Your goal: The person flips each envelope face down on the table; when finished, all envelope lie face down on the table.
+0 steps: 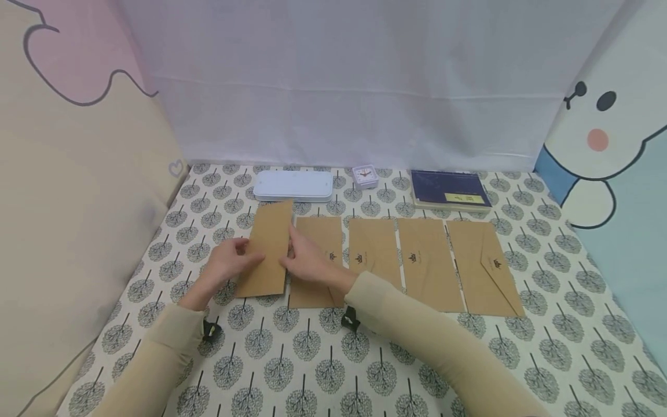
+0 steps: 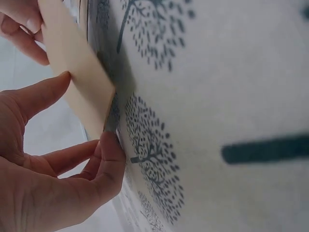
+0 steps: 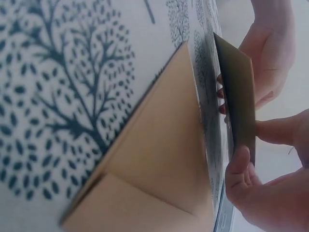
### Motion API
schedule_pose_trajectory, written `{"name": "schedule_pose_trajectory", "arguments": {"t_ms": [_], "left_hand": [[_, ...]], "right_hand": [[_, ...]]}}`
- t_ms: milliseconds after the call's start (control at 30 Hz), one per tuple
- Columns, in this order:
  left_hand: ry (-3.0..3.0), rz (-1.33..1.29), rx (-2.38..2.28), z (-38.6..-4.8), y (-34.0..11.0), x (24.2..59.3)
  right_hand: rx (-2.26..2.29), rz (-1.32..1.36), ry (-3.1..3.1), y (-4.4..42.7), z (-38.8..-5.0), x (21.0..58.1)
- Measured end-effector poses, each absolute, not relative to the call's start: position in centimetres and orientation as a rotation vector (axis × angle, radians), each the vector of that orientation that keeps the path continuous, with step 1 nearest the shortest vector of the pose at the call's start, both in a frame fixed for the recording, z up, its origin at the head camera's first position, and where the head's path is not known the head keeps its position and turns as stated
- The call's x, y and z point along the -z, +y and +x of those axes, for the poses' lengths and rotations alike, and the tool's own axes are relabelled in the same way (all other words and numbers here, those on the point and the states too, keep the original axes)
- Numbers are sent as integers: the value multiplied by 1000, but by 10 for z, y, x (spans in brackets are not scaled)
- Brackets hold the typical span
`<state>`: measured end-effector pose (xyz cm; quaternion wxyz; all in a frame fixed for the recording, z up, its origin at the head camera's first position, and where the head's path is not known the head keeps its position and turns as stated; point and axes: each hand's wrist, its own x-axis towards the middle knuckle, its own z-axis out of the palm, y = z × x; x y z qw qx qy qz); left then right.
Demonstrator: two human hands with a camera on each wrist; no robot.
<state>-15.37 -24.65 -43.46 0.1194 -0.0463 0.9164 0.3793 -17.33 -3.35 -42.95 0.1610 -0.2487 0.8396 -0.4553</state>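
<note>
A brown kraft paper envelope [image 1: 272, 226], plain side up, is held at the left end of a row of similar envelopes. My left hand [image 1: 229, 259] pinches its left edge, thumb on top and fingers beneath. On the opposite edge my right hand [image 1: 311, 259] pinches it between thumb and fingers. In both wrist views the held envelope [image 2: 79, 72] is tilted, partly off the cloth. Directly to its right lies another envelope [image 1: 315, 295], partly covered by my right hand and wrist.
More flap-side-up envelopes with crown prints, such as the rightmost envelope [image 1: 471, 255], continue the row. Behind stand a white tin case [image 1: 293, 185], a small lilac clock [image 1: 365, 176] and a dark blue book [image 1: 443, 185]. A tree-print cloth [image 1: 292, 370] covers the table; curtains enclose it.
</note>
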Motion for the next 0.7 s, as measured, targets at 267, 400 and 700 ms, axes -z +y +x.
{"name": "schedule_pose_trajectory", "arguments": {"t_ms": [267, 400, 700], "left_hand": [[2734, -160, -1017, -152, -249, 435], [2762, -147, -983, -152, -250, 436], [2764, -168, -987, -151, -252, 436]], "right_hand": [[1135, -626, 2444, -39, -177, 434], [1057, -582, 2477, -42, -179, 435], [969, -513, 2491, -49, -181, 435]]}}
